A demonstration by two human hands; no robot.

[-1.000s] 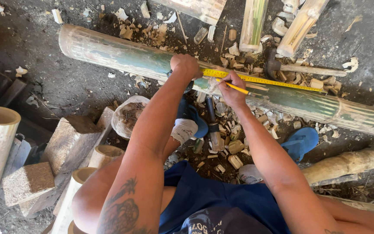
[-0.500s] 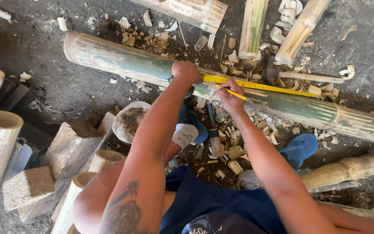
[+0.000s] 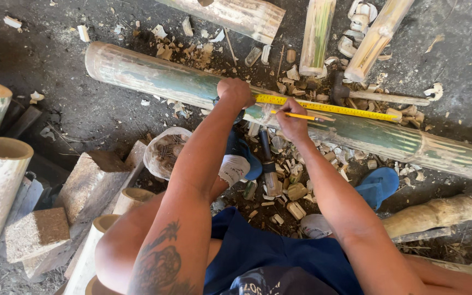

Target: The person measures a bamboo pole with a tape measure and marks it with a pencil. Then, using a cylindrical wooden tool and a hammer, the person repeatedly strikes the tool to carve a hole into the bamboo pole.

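Green bamboo pole lies on the dirt floor, its long axis running from upper left down to the right edge of the view, where its far end is cut off. A yellow tape measure lies stretched along the pole's top, following the same line. The left hand is clenched in a fist over the tape's near end, pressing it onto the pole; what the fingers enclose is hidden. The right hand pinches a yellow pencil, its tip pointing right and touching the pole just beside the tape.

Bamboo chips litter the floor below the pole, and a hammer lies just beyond it. A tool handle among the chips is partly covered, so its kind is hard to make out. Both feet are largely hidden by the arms; one blue sandal shows.
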